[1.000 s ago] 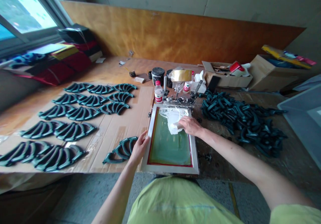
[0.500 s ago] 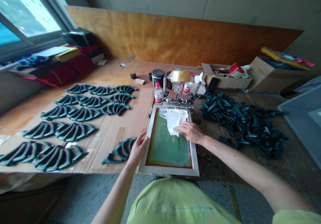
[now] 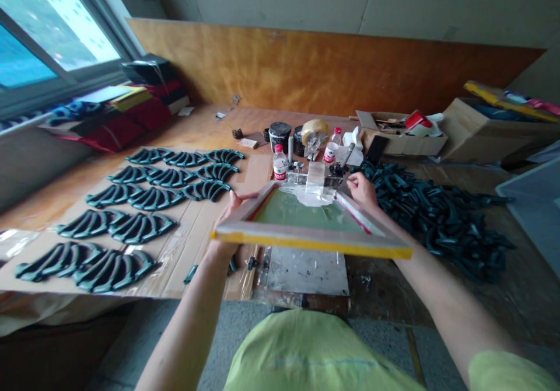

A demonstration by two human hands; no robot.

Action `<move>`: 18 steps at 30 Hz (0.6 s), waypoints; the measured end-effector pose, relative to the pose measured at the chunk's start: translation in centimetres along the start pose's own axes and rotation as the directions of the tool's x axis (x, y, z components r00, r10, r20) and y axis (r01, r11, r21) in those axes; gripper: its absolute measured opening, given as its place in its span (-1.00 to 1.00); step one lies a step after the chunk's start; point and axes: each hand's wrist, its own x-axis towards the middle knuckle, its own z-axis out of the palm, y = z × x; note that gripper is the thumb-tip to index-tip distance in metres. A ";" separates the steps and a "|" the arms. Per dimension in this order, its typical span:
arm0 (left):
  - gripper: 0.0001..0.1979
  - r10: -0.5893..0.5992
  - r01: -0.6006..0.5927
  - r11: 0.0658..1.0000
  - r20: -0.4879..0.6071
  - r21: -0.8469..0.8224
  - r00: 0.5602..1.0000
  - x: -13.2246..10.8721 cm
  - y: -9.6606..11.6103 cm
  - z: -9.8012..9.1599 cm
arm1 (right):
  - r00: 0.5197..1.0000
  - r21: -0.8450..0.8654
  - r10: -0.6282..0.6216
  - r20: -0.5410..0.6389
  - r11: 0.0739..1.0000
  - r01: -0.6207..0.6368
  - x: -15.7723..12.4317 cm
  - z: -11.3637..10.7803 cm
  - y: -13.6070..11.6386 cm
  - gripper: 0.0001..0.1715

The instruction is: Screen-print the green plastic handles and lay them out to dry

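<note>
A screen-printing frame (image 3: 312, 242) is tilted up, its near edge raised above a metal base plate (image 3: 308, 274) and its far end at the clamp. On its green mesh, white ink (image 3: 312, 197) lies around a pale upright block (image 3: 315, 176), which resembles a squeegee. My left hand (image 3: 231, 219) grips the frame's left side, its fingers partly hidden behind the rail. My right hand (image 3: 363, 189) is beside the far right corner, close to the metal clamp (image 3: 336, 172), with curled fingers; whatever they hold is hidden.
Dark green curved parts (image 3: 144, 227) lie in fanned rows on cardboard (image 3: 188, 251) at left. Similar parts form a heap (image 3: 437, 216) at right. Bottles (image 3: 280, 163), a black tub (image 3: 280, 135), a tape roll (image 3: 314, 131) and cardboard boxes (image 3: 402, 140) stand behind the frame.
The frame's near edge has risen from the base plate, uncovering it. My left hand rose with it. My right hand left the white item on the mesh and moved right and away toward the clamp.
</note>
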 end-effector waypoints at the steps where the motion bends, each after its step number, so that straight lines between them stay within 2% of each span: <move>1: -0.37 0.054 -0.054 0.998 0.001 -0.040 0.999 0.9 0.9 0.7 | 0.999 -0.001 0.018 0.039 1.000 -0.018 -1.2 0.4 0.9 -0.74; 3: -0.40 0.101 -0.098 0.991 0.038 -0.087 0.994 2.6 2.7 2.2 | 0.986 0.024 -0.036 0.163 0.999 0.033 -4.1 1.9 1.7 -0.70; 5: -0.41 0.103 -0.099 0.991 0.037 -0.088 0.994 3.9 4.1 3.2 | 0.948 0.043 -0.171 0.269 0.985 0.165 -6.9 3.5 1.4 -0.56; 7: -0.40 0.116 -0.116 0.988 -0.001 -0.103 0.993 4.5 4.3 3.6 | 0.894 0.019 -0.300 0.334 0.950 0.312 -8.7 4.6 0.4 -0.45; 8: -0.41 0.128 -0.131 0.985 -0.035 -0.111 0.991 4.3 3.9 3.6 | 0.871 -0.006 -0.340 0.354 0.931 0.365 -9.3 4.8 -0.2 -0.48; 10: -0.41 0.092 -0.097 0.990 -0.053 -0.101 0.994 3.0 2.0 3.4 | 0.854 -0.042 -0.368 0.367 0.911 0.411 -9.9 4.6 -1.7 -0.70; 12: -0.37 -0.108 0.110 0.994 0.050 -0.029 0.993 0.5 -1.1 3.4 | 0.878 -0.060 -0.357 0.320 0.917 0.395 -11.0 3.8 -3.6 -0.90; 13: -0.35 -0.272 0.269 0.962 0.140 0.042 0.952 -1.0 -2.9 3.5 | 0.893 -0.069 -0.354 0.278 0.920 0.387 -11.8 3.4 -4.8 -0.91; 14: -0.33 -0.429 0.417 0.903 0.204 0.100 0.880 -2.5 -4.6 3.6 | 0.900 -0.078 -0.367 0.235 0.916 0.394 -12.8 3.2 -6.2 -0.88; 15: -0.34 -0.512 0.504 0.858 0.227 0.100 0.828 -4.0 -6.3 3.7 | 0.890 -0.081 -0.405 0.210 0.900 0.429 -14.0 3.1 -7.5 -0.85; 16: -0.38 -0.546 0.548 0.834 0.235 0.063 0.804 -5.3 -7.8 3.7 | 0.852 -0.069 -0.476 0.220 0.863 0.500 -15.1 3.2 -8.8 -0.81; 18: -0.51 -0.557 0.575 0.817 0.198 -0.046 0.806 -7.2 -10.0 3.3 | 0.714 0.025 -0.635 0.294 0.752 0.659 -16.9 3.6 -10.4 -0.76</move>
